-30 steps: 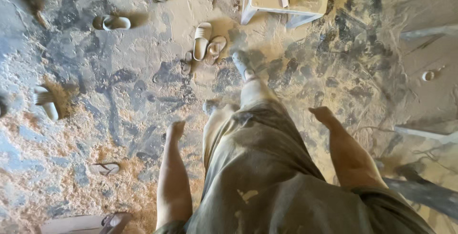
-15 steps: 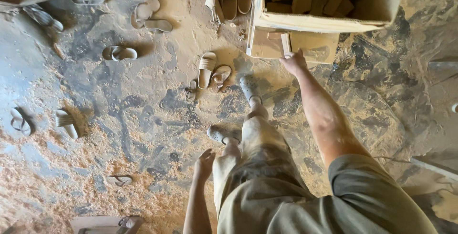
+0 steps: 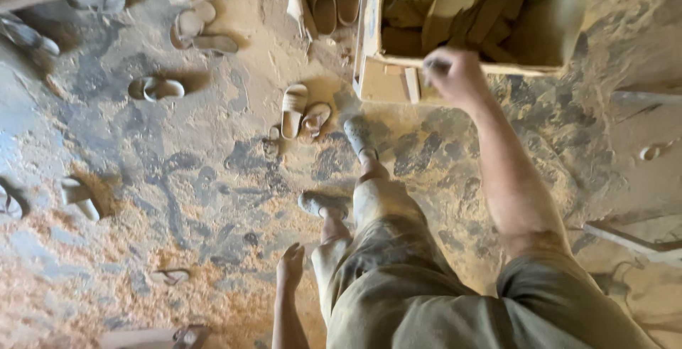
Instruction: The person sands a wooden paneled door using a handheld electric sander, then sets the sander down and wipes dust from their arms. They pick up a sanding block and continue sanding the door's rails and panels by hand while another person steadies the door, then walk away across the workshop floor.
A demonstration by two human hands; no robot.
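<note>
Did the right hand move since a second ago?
Yes. The right hand went from beside the leg up to the wooden box's front edge; it now reaches over that edge.

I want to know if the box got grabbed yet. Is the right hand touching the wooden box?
Cannot tell. In the head view the right hand overlaps the front rim of the wooden box, but it is blurred, so neither contact nor a gap shows plainly.

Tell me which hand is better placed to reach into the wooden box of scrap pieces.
Right. The right hand is stretched out at the front rim of the wooden box. The left hand hangs low beside the leg, far from it.
</note>
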